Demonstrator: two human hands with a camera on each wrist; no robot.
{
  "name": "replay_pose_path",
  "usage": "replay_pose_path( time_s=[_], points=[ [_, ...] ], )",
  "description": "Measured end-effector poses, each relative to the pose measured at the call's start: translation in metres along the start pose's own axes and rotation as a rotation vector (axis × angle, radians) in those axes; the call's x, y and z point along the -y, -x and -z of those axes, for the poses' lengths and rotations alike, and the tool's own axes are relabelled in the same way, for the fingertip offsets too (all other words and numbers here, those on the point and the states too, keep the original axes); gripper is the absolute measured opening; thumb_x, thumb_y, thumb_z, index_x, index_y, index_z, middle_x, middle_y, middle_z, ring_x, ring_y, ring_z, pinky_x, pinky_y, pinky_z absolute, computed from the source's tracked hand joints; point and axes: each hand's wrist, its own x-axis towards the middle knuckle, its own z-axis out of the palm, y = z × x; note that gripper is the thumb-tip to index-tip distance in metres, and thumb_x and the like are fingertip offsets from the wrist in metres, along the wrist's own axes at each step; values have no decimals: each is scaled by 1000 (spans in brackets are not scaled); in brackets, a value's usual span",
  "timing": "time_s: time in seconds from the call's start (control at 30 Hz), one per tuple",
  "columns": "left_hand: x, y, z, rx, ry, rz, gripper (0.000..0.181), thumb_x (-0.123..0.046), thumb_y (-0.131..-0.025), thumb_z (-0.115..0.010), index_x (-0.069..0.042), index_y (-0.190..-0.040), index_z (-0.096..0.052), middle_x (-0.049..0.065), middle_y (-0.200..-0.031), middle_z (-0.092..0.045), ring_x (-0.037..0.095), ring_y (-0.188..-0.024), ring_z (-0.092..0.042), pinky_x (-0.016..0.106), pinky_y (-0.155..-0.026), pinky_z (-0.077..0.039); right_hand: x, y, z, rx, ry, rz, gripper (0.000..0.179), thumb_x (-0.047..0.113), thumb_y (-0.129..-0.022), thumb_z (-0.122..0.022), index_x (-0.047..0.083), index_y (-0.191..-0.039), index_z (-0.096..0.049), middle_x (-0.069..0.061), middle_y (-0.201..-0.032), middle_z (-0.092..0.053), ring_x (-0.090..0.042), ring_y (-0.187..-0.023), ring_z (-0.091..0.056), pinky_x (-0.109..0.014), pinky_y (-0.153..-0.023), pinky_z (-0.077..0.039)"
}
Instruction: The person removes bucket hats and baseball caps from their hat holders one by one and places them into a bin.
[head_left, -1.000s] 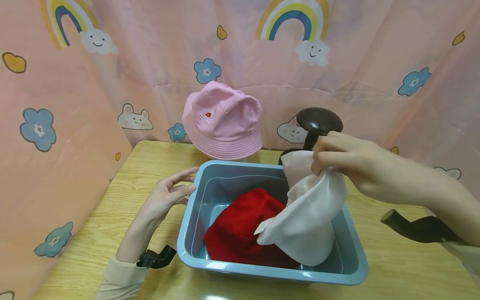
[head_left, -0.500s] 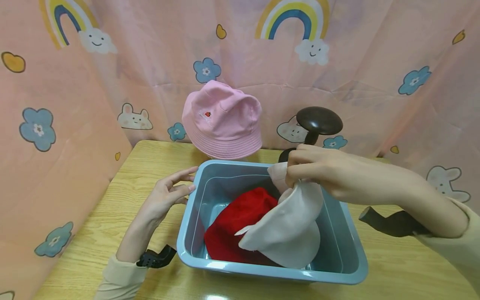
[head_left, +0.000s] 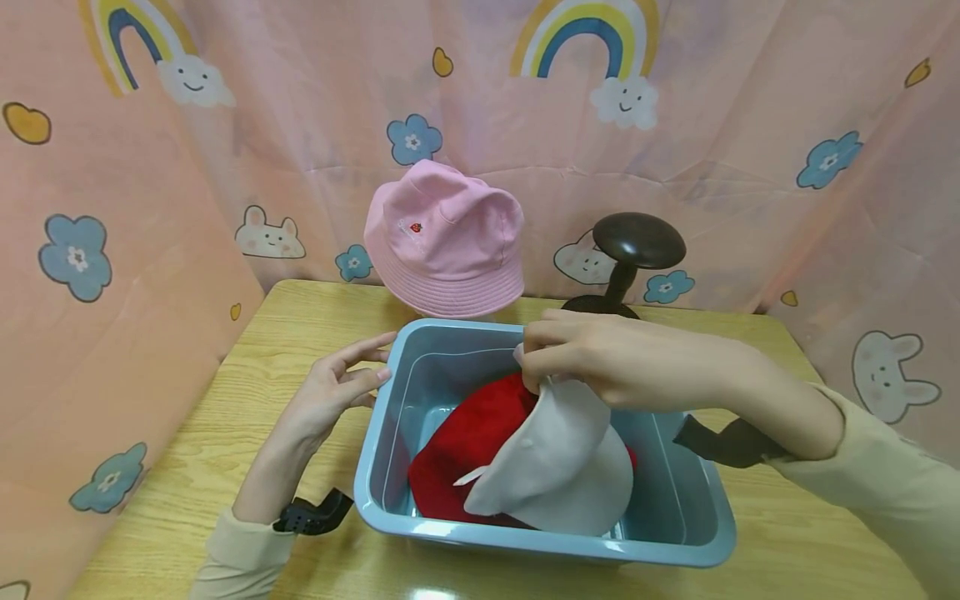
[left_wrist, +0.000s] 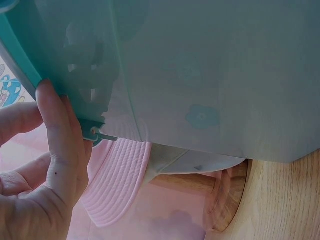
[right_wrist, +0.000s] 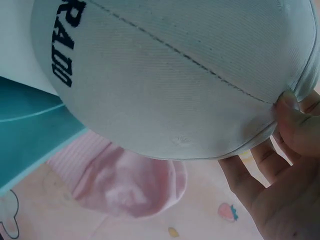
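Observation:
My right hand (head_left: 600, 354) pinches a white cap (head_left: 562, 467) by its edge, thumb on one side and fingers on the other. The cap hangs into a blue plastic basin (head_left: 378, 425), its visor low, overlapping a red hat (head_left: 468, 450) that lies on the bottom. Dark lettering shows on the white cap (right_wrist: 175, 75) in the right wrist view. At the basin's left rim, my left hand (head_left: 333, 387) touches the outside with loosely bent fingers. The left wrist view shows those fingertips right against the rim beside a small handle fitting (left_wrist: 95, 131).
Behind the basin, a pink bucket hat (head_left: 450, 242) sits on a stand, its wooden base (left_wrist: 232, 195) visible in the left wrist view. A dark mushroom-shaped hat stand (head_left: 637, 242) is to its right. A patterned pink curtain (head_left: 300, 100) surrounds the wooden table (head_left: 285, 333).
My right hand has moved left and slightly down with the white cap, which now covers more of the red hat. The dark stand has come into fuller view. My left hand has stayed put.

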Motion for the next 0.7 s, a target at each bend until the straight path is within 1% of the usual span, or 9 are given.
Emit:
replay_pose_path(
  time_s=[0.13, 0.23, 0.3, 0.4, 0.47, 0.57, 0.63, 0.7],
  points=[
    [0, 0, 0, -2, -4, 2, 52, -18, -93, -62, -12, -142, -46, 10, -121, -54, 9, -82, -68, 30, -74, -56, -1, -7, -5, -9, -30, 12, 45, -11, -85, -50, 30, -98, -64, 15, -99, -55, -2, -96, -49, -22, -80, -47],
    [1, -1, 1, -5, -6, 4, 52, -17, -93, -62, -13, -142, -47, 9, -120, -55, 9, -82, -68, 30, -75, -56, -3, -9, -9, -21, -58, 17, 42, -9, -86, -54, 29, -101, -66, 14, -103, -57, -3, -100, -51, -24, -84, -49],
    [1, -1, 0, -4, -8, 1, 51, -17, -93, -62, -12, -142, -47, 8, -119, -55, 9, -82, -68, 30, -75, -56, -4, -10, -12, -27, -58, 17, 42, -8, -86, -55, 28, -103, -67, 13, -107, -58, -5, -103, -52, -27, -87, -50],
    [1, 0, 0, -4, -6, -1, 51, -17, -93, -62, -12, -142, -47, 8, -118, -55, 9, -81, -68, 31, -75, -57, -4, -11, -15, -43, -17, 7, 38, -4, -88, -58, 29, -106, -68, 9, -113, -57, -9, -107, -54, -30, -88, -51],
    [1, 0, 0, -1, -7, -5, 51, -17, -93, -61, -11, -142, -47, 11, -119, -55, 9, -82, -68, 30, -75, -56, -4, -12, -17, -58, 23, -1, 37, 0, -87, -62, 30, -107, -68, 7, -115, -56, -11, -108, -53, -30, -85, -52],
    [0, 0, 0, 0, -7, -5, 51, -17, -93, -61, -11, -142, -47, 13, -120, -54, 9, -82, -68, 30, -75, -56, -2, -14, -21, -93, 68, -2, 30, 9, -87, -67, 30, -109, -68, 4, -115, -55, -13, -107, -51, -29, -83, -53],
    [0, -1, 0, 0, -7, -5, 51, -16, -93, -61, -11, -142, -47, 13, -120, -54, 9, -82, -68, 30, -75, -57, -2, -15, -24, -101, 86, -16, 26, 15, -87, -69, 28, -110, -67, 4, -114, -55, -12, -107, -50, -28, -81, -53],
    [0, 0, 0, -2, -4, 0, 51, -16, -93, -62, -12, -142, -47, 10, -119, -55, 9, -82, -68, 30, -75, -57, -1, -16, -27, -105, 99, -29, 25, 22, -87, -70, 26, -111, -66, 4, -113, -55, -12, -106, -50, -27, -80, -53]
  ],
)
